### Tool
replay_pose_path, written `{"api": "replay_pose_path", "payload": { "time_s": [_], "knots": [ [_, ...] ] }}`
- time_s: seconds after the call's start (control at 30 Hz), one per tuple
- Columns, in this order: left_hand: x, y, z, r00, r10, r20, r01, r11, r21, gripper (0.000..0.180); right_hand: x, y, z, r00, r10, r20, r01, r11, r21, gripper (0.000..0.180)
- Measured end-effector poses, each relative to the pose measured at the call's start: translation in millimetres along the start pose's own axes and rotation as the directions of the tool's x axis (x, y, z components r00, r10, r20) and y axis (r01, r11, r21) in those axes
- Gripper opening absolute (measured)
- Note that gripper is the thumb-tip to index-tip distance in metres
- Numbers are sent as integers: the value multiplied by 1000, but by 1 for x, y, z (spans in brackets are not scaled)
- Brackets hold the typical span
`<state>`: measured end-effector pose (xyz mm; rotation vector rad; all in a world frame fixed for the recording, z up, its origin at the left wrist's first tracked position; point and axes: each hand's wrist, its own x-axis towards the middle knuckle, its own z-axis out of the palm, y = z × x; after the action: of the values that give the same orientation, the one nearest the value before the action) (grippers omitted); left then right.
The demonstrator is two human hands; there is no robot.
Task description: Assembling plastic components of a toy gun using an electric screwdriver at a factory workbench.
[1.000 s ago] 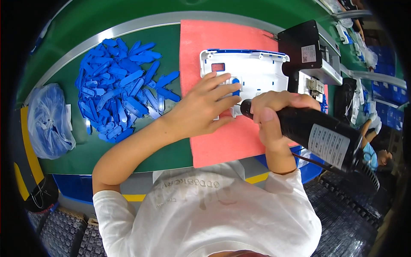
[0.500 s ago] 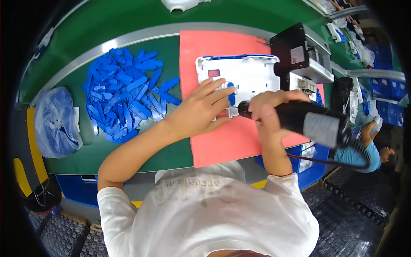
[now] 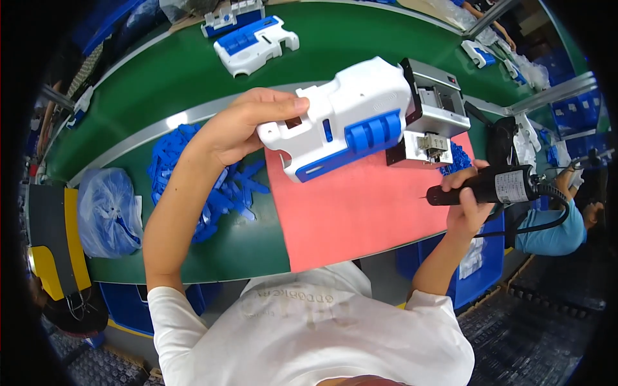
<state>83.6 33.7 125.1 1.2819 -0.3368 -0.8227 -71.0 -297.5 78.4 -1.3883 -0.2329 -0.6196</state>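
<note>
head view | our left hand (image 3: 241, 132) pinches the white plastic housing with blue ribbed grips (image 3: 341, 125), lifted above the red mat (image 3: 360, 212) | our right hand (image 3: 467, 199) is wrapped tight round the black electric screwdriver (image 3: 489, 186), low and right of the housing | we'd best hold the housing steady, tip pointed away | clear bag (image 3: 106, 212), far left of the grip, holds blue bits.

Left hand (image 3: 241, 128) raised, gripping; right hand (image 3: 465, 204) (lower) clenched.

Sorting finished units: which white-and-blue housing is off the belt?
The white-and-blue housing gripped in the left hand, raised above the red mat; the others lie on the green belt.
</note>
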Motion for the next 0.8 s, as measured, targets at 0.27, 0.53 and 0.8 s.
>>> {"api": "replay_pose_path", "payload": {
  "time_s": [0.27,0.53,0.8],
  "knots": [
    [126,-52,6,786,617,-41,-157,264,952,30,-7,15,0,990,136,-29,-139,985,-104,55],
    [202,-60,-32,705,705,-80,-60,172,983,37,-17,23,-5,989,150,-9,-150,981,-121,54],
    [216,21,-174,608,614,-503,670,-56,741,49,-30,43,-74,882,55,-468,-278,863,-422,28]
  ]
}}
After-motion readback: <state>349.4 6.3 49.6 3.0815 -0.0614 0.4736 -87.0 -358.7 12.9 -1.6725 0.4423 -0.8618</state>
